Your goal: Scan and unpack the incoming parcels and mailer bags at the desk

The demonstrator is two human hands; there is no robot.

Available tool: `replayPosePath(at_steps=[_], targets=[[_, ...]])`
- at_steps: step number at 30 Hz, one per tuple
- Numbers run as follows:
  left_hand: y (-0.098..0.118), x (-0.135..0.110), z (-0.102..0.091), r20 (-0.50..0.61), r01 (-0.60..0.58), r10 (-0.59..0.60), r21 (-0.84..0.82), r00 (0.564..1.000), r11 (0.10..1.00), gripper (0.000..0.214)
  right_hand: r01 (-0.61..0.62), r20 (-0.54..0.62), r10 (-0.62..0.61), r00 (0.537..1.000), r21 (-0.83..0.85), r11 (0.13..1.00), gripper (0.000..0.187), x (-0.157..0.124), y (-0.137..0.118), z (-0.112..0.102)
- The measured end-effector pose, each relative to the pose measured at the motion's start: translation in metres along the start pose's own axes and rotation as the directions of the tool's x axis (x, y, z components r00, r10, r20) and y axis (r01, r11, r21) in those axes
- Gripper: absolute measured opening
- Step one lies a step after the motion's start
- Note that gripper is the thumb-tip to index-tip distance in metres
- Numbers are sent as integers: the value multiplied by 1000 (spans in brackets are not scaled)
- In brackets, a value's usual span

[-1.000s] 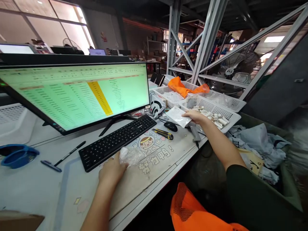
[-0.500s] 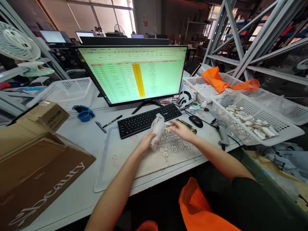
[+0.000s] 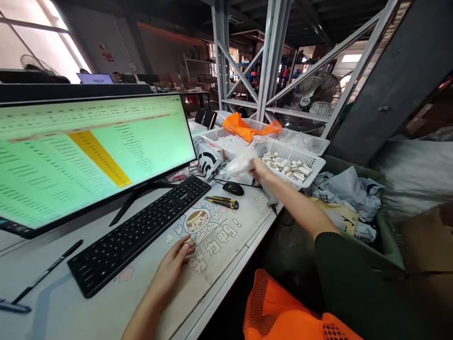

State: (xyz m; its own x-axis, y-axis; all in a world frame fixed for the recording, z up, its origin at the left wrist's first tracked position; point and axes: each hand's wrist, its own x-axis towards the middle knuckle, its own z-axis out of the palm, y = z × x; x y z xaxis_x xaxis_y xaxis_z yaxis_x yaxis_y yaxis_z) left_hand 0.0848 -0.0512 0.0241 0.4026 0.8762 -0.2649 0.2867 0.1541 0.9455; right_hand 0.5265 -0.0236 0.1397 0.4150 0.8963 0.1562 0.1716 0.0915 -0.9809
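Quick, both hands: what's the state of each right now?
Left hand: open, fingers loosely curled, nothing visible in it, over the desk mat.
Right hand: closed on a whitish plastic packet, blurred.

Whitish packet (image 3: 240, 163), black-and-yellow cutter (image 3: 222, 202), pale cartoon-printed mat (image 3: 244, 212)

The whitish packet (image 3: 239, 162) in the right hand (image 3: 259, 170) was motion-blurred; I could not identify its contents. The right forearm (image 3: 300, 205) partly covered the grey handheld device (image 3: 271, 197). The monitor (image 3: 155, 137) bore text too small to read — its left side, like the blue pen (image 3: 16, 307), ran out of view.
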Motion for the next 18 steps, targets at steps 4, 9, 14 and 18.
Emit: replayPosePath(at_steps=[4, 9, 14, 18], targets=[[0, 2, 0, -1, -36, 36, 93, 999, 995, 105, -51, -341, 42, 939, -18, 999, 41, 42, -39, -77], [-5, 5, 0, -4, -151, 156, 232, 988, 961, 75, -65, -371, 8, 929, -141, 988, 41, 52, -38, -88], [-5, 1, 3, -95, -246, 303, 387, 948, 889, 56, 21, 8, -19, 1000, -394, 919, 37, 16, 37, 44], [-5, 2, -12, -265, -192, 395, 562, 880, 805, 42, 224, 286, -72, 956, -546, 807, 31, -16, 67, 144]])
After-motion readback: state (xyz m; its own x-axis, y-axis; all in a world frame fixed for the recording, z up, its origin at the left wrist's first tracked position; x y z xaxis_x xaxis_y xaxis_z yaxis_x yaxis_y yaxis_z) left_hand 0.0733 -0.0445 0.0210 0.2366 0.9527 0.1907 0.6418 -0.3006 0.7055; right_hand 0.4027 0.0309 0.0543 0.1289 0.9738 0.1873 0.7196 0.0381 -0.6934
